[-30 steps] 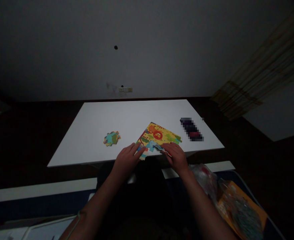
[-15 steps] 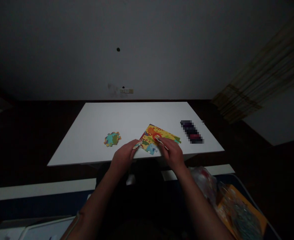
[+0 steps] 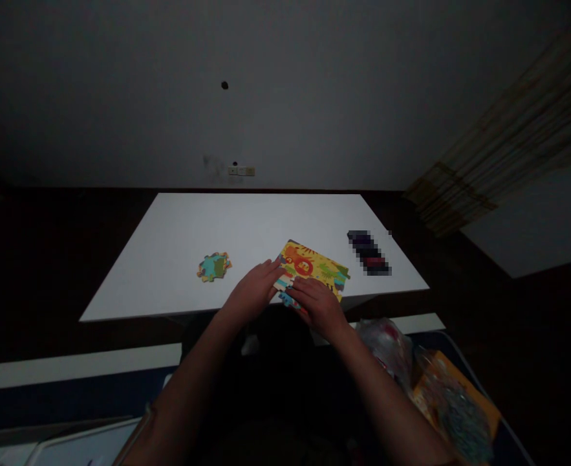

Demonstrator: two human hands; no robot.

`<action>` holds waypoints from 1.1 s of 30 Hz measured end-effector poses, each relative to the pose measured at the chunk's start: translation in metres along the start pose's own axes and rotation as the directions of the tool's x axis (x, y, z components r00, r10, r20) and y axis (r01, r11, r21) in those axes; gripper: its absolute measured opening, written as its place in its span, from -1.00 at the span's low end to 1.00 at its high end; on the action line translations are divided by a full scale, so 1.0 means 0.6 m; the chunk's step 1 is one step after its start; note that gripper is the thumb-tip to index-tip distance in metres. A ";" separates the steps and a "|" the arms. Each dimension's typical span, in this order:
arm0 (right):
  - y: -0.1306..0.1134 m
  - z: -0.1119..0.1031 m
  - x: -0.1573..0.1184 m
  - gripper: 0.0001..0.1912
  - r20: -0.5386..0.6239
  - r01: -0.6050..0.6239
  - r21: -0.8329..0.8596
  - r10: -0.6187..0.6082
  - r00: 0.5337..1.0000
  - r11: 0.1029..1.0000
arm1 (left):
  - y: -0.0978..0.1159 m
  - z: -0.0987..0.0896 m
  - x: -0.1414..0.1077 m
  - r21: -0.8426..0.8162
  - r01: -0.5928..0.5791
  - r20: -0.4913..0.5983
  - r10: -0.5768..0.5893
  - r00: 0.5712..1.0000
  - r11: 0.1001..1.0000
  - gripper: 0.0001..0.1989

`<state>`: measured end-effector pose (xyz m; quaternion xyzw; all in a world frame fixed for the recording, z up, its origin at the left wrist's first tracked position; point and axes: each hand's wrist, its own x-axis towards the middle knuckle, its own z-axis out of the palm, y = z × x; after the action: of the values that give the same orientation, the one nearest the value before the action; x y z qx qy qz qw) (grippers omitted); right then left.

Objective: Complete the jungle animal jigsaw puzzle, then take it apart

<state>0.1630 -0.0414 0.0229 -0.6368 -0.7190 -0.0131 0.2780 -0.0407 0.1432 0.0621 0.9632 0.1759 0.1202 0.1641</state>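
Note:
A colourful jigsaw puzzle (image 3: pixel 312 268) with a red lion on yellow lies near the front of the white table, its near part covered by my hands. My left hand (image 3: pixel 251 291) rests at the puzzle's left edge, fingertips on a pale piece. My right hand (image 3: pixel 317 307) curls over striped and blue jigsaw pieces (image 3: pixel 288 298) at the near edge, mostly hiding them. Off to the left, apart from both hands, lies a small joined cluster of blue-green jigsaw pieces (image 3: pixel 214 266).
The white table (image 3: pixel 144 285) has a pixelated dark object (image 3: pixel 368 252) at its right. Below the table's right corner are a crumpled plastic bag (image 3: pixel 387 349) and an orange packet (image 3: pixel 452 401). A striped curtain (image 3: pixel 484 168) hangs at the right.
My hands have moved closer together over the puzzle's near edge. The pale piece once apart in my left hand now lies against the puzzle, and the blue elephant area is covered.

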 end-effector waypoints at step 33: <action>0.074 -0.049 0.012 -0.50 -0.157 -0.322 0.138 0.342 0.927 0.937 | -0.033 -0.045 -0.057 -0.137 0.172 -0.345 -0.209 0.915 0.976 -0.70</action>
<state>0.2152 -0.0377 0.0360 -0.7293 -0.5727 0.0168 0.3740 -0.0854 0.1553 0.0740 0.8936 0.2894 0.2858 0.1900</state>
